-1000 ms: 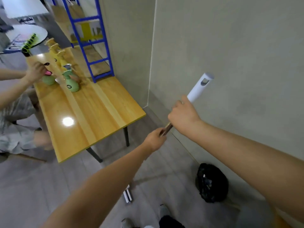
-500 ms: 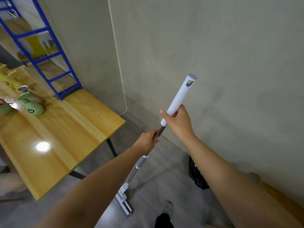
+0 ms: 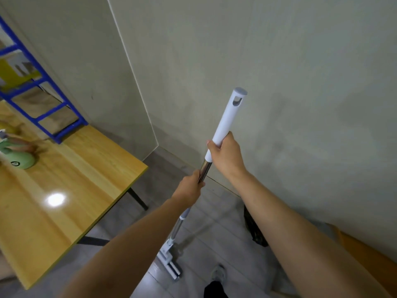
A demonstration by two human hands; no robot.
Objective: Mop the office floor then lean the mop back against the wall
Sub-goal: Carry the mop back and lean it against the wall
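Mop (image 3: 223, 130) | handle steeper and nearer the wall (image 3: 300, 82) than a second ago, head (image 3: 170, 263) on floor (image 3: 225, 239) out from wall | right grip (image 3: 225, 155) clasps white sleeve (image 3: 228, 115), left grip (image 3: 190, 187) clasps steel shaft (image 3: 204, 169) | mopping apparently done, likely leaning stage

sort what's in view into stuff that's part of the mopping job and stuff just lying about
For the job:
- mop, held in both hands
- mop head, down on the floor
- wall, where the mop goes back

Just lying about:
- wooden table
- green toy on it
- blue rack
- black bag by the wall
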